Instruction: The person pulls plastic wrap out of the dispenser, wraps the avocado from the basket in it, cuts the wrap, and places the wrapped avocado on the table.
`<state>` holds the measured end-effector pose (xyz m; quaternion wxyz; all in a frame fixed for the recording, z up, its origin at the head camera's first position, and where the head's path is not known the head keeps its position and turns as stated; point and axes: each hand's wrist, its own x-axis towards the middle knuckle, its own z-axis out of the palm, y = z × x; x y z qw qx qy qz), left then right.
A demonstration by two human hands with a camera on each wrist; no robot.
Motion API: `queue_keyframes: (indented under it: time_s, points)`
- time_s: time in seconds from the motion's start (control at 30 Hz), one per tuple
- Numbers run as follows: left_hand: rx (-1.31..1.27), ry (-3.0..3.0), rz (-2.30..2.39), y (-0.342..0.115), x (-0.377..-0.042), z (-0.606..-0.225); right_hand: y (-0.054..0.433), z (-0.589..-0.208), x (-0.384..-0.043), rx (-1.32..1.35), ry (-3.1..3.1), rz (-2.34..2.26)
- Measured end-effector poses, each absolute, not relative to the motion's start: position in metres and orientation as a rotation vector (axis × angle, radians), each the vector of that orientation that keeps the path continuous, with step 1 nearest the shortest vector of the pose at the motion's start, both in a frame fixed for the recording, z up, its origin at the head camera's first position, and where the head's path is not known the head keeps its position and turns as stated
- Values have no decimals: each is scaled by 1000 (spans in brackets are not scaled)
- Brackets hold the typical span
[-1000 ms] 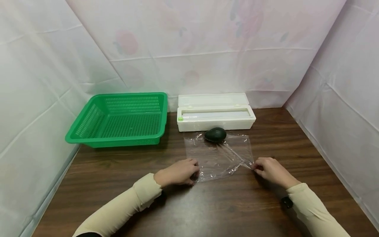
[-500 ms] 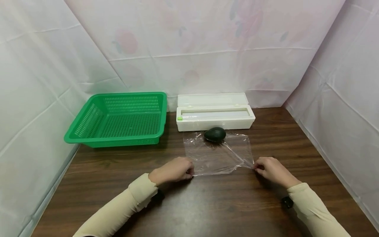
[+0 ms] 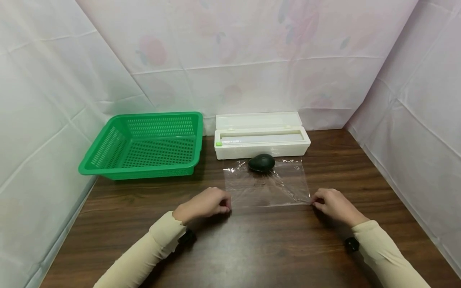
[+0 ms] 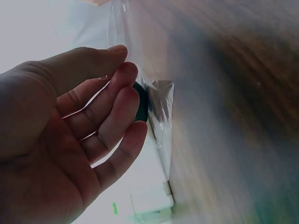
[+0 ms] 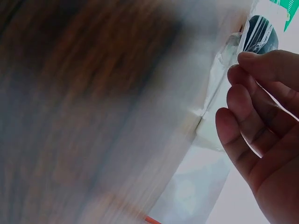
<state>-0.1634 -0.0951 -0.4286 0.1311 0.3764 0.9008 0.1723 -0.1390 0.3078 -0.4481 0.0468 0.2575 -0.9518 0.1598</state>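
Observation:
A sheet of clear plastic wrap (image 3: 248, 192) stretches flat between both hands, its near edge nearly straight. My left hand (image 3: 207, 203) pinches the near left corner between thumb and fingertips; in the left wrist view the left hand (image 4: 93, 112) has its thumb against the index finger. On the other side, my right hand (image 3: 334, 206) pinches the near right corner, and the right wrist view has the right hand (image 5: 261, 102) with film running from thumb and index finger. A dark green avocado (image 3: 261, 163) lies on the far part of the wrap.
Behind the avocado stands a white wrap dispenser box (image 3: 263, 151), lid raised, with a roll inside and a small green slider at its left. A green plastic basket (image 3: 151, 172) sits at the back left. White cloth walls (image 3: 252, 80) bound the wooden table (image 3: 266, 248).
My left hand has moved left and slightly away from me with its corner, pulling the wrap's near edge straight and smoothing its folds. The right hand has barely shifted. The avocado stays put.

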Motion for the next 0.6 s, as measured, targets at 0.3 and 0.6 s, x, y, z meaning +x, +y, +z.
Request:
queue_keyframes:
  time_s: [0.3, 0.6]
  points:
    - [1035, 2666, 585, -100, -164, -423, 308, -442, -139, 777, -2859, 509]
    - [1023, 2718, 786, -107, -163, -419, 305, -438, -136, 802, -2616, 522]
